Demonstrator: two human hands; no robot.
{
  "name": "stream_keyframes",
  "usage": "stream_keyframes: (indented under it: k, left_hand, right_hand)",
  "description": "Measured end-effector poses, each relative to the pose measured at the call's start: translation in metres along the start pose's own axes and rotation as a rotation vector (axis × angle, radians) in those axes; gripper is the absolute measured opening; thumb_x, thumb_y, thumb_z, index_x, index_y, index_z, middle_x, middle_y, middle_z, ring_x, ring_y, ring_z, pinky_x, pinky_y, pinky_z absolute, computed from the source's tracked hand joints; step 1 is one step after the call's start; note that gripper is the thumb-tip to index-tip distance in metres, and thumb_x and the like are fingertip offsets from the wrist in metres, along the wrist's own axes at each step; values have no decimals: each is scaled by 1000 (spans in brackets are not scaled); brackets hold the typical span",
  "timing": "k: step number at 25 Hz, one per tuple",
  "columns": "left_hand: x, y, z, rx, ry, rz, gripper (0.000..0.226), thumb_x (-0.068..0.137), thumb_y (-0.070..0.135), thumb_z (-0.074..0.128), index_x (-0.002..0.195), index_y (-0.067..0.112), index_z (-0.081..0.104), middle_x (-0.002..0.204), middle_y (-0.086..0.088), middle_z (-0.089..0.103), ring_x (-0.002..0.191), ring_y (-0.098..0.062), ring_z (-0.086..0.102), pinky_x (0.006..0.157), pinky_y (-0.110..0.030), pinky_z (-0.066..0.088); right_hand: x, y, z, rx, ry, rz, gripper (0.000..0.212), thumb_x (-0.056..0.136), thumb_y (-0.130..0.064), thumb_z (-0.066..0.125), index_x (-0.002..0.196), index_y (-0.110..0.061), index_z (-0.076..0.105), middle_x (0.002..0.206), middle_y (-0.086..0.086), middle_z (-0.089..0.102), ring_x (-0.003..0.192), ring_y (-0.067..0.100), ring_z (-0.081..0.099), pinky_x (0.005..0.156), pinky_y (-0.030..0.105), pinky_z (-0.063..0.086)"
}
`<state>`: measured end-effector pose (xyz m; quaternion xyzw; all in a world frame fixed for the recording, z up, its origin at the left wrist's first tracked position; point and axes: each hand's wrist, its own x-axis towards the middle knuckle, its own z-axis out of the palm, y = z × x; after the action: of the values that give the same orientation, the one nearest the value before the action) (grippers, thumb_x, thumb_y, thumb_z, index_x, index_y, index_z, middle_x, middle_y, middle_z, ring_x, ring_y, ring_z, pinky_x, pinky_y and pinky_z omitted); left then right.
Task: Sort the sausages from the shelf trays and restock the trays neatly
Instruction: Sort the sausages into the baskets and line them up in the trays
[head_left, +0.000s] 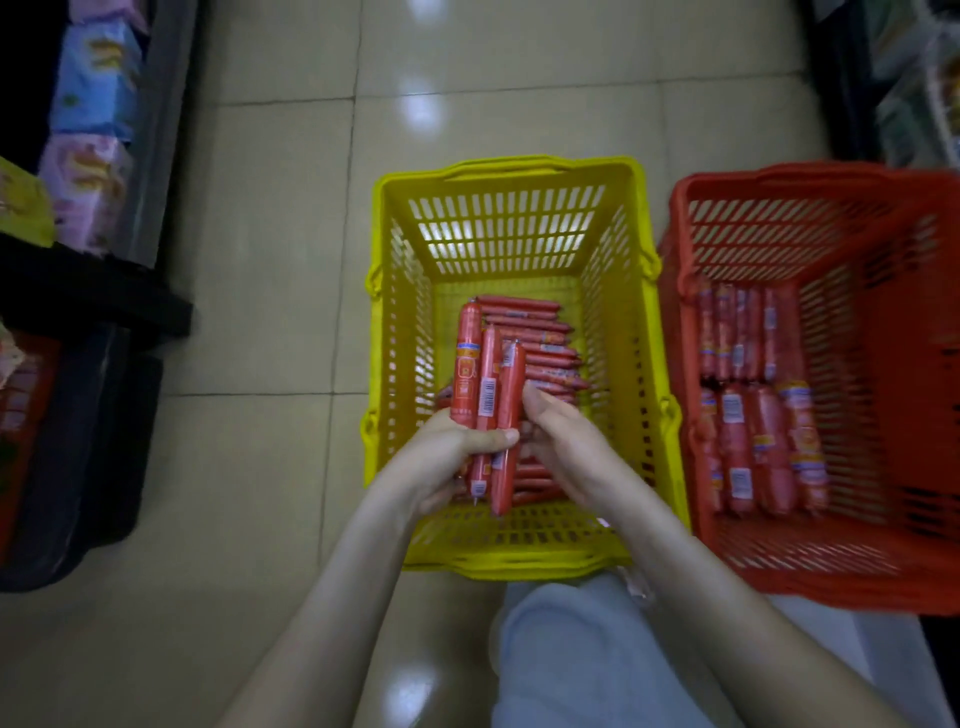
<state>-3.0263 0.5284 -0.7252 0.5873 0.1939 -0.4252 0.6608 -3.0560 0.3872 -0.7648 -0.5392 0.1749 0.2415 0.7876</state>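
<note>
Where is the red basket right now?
In the head view the red basket sits on the floor at the right, close beside the yellow basket over which the left hand grips thin sausages; thicker sausages lie inside it.

The tiled floor (270, 312) carries a yellow basket (509, 561) beside a red basket (779, 571).

Shop aisle, grocery type. Left: stocked shelf (156, 130) with rows of wrapped packs (93, 104). Far right: another goods shelf (909, 78). Glossy tiled floor (270, 260) between them. On it, slotted plastic yellow basket (509, 171) with red basket (810, 174) just beside, both holding packaged sausages (524, 343) with barcode labels (487, 400).
</note>
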Motion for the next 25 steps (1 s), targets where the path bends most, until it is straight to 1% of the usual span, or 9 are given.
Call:
stream_keyframes:
  k: [3, 6, 10, 12, 14, 16, 18, 23, 25]
  left_hand:
    - [13, 3, 41, 133, -178, 30, 20, 84, -5, 61, 99, 8, 68, 82, -4, 72, 75, -15, 67, 63, -23, 54]
    - [25, 4, 77, 231, -374, 6, 17, 82, -1, 66, 99, 1, 65, 87, -18, 65, 78, -29, 61, 63, -29, 51]
    - [45, 10, 107, 162, -435, -43, 27, 77, 12, 71, 103, 10, 66, 96, -11, 67, 85, -22, 64, 72, -31, 53]
    - [57, 17, 118, 134, -378, -42, 23, 85, 14, 65, 107, 13, 65, 97, -8, 70, 87, -18, 68, 78, -34, 56]
    - [69, 25, 124, 129, -217, -14, 11, 91, 14, 60, 102, 13, 61, 77, -5, 71, 68, -14, 68, 60, -27, 58]
    - [83, 29, 127, 129, -72, 48, 8, 92, 16, 61, 91, 16, 53, 53, 2, 55, 40, -7, 48, 36, -17, 38]
    - [96, 29, 129, 111, 8, 108, 15, 92, 19, 61, 86, 17, 47, 47, 5, 38, 33, -5, 29, 33, -13, 22]
    - [114, 15, 134, 86, 81, 180, 22, 99, 30, 46, 88, 12, 46, 47, 3, 37, 33, -8, 28, 36, -13, 19]
    - [117, 10, 135, 77, 102, 165, 25, 102, 28, 36, 88, 11, 48, 50, 1, 42, 35, -10, 32, 39, -16, 22]
  right_hand:
    - [-32, -16, -29, 91, 54, -68, 31, 75, -22, 74, 103, -12, 65, 94, 2, 72, 86, 14, 67, 72, 23, 53]
    - [-50, -23, -63, 195, 153, -97, 45, 55, -38, 89, 88, -12, 71, 83, 5, 72, 78, 16, 68, 71, 26, 54]
    - [-65, -38, -94, 394, 178, -190, 38, 76, -24, 66, 104, 2, 61, 94, 15, 73, 87, 23, 70, 74, 30, 56]
    - [-61, -47, -119, 411, 286, -234, 33, 84, -18, 52, 103, 8, 56, 87, 17, 72, 79, 23, 71, 68, 31, 57]
    - [-46, -52, -152, 290, 477, -243, 26, 88, -13, 55, 104, 7, 52, 78, 14, 68, 64, 20, 69, 57, 32, 57]
    - [-22, -48, -189, 116, 612, -167, 26, 88, 1, 59, 112, -1, 49, 80, 11, 65, 59, 17, 64, 52, 30, 56]
    - [9, -38, -219, -56, 661, -79, 39, 85, 8, 60, 117, -9, 46, 94, 14, 62, 68, 17, 62, 54, 27, 54]
    - [81, -17, -253, -628, 672, -5, 75, 81, -3, 70, 145, -7, 30, 127, 10, 48, 118, 22, 49, 104, 30, 36]
    - [93, -9, -252, -734, 680, 10, 83, 84, -5, 67, 150, -6, 18, 144, 15, 34, 135, 26, 35, 111, 27, 22]
